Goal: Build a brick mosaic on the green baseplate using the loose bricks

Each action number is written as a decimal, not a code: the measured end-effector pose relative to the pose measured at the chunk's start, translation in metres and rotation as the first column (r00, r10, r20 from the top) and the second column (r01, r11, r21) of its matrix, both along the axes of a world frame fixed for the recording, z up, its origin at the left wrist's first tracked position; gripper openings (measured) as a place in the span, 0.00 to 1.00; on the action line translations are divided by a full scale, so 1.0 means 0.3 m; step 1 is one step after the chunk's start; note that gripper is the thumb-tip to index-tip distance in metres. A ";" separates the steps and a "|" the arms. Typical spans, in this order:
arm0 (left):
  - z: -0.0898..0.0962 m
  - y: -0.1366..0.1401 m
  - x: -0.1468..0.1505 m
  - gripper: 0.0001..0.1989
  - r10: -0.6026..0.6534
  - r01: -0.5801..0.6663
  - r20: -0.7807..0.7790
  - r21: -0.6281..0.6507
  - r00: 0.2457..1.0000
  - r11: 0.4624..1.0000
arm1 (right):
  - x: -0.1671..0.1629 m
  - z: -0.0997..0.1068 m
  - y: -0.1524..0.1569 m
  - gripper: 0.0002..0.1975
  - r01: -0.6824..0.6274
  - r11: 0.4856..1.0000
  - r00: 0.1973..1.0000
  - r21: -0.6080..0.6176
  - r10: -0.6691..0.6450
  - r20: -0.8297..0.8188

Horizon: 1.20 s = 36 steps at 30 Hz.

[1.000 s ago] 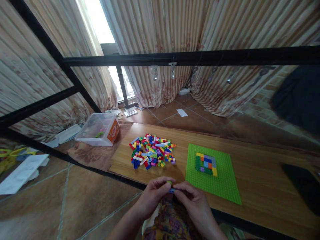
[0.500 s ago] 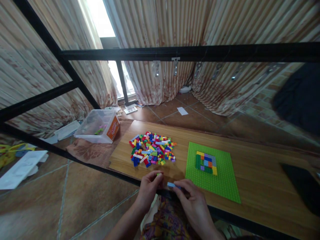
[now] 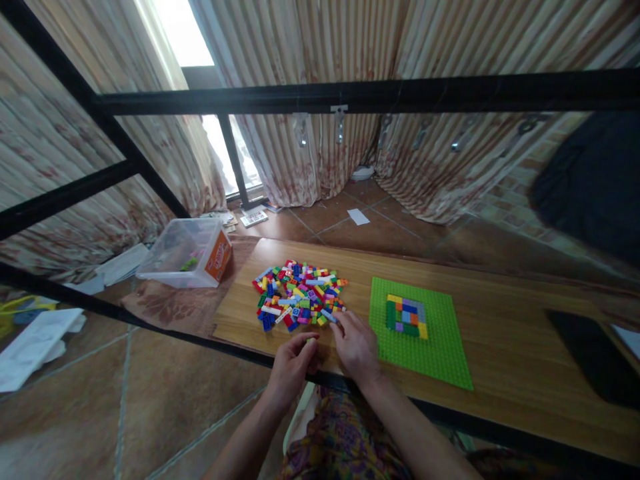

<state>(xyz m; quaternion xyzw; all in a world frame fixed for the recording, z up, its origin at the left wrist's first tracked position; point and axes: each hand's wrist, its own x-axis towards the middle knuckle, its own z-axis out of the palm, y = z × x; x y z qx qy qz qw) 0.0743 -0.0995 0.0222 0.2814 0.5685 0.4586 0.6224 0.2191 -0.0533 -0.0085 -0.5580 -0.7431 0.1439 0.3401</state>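
My left hand (image 3: 290,365) is closed at the table's near edge, pinching a small lime-green brick (image 3: 311,341) that is mostly covered by the fingers. At the right front of the brick pile (image 3: 303,293), my right hand (image 3: 357,348) has its fingers closed on a light blue brick (image 3: 328,315). Right of that hand lies a green baseplate (image 3: 440,363), bearing a multicoloured square of bricks (image 3: 407,317).
A clear plastic box (image 3: 180,257) with an orange label stands beyond the table's left end. On the right of the wooden table (image 3: 505,340) lies a dark flat object (image 3: 593,357). Black metal bars (image 3: 350,97) cross the view.
My right hand has moved forward and left with the light blue brick, from the near edge to the pile. My left hand keeps its pinch on the lime-green brick. The view has shifted slightly.
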 end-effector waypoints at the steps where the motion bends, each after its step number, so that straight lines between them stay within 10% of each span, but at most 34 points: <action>1: 0.000 0.001 -0.001 0.25 0.003 -0.003 -0.002 0.001 1.000 1.000 | 0.001 -0.006 0.001 0.09 -0.003 1.000 1.000 -0.003 0.003 0.012; 22: -0.028 -0.013 0.036 0.21 -0.281 0.273 0.043 0.132 0.959 0.953 | 0.017 0.060 -0.174 0.21 -0.215 0.936 0.938 -0.277 0.120 -0.325; 36: -0.004 0.087 -0.078 0.28 -0.056 0.083 -0.286 0.083 0.956 0.993 | -0.015 0.059 -0.022 0.12 -0.027 0.994 1.000 -0.104 0.027 0.005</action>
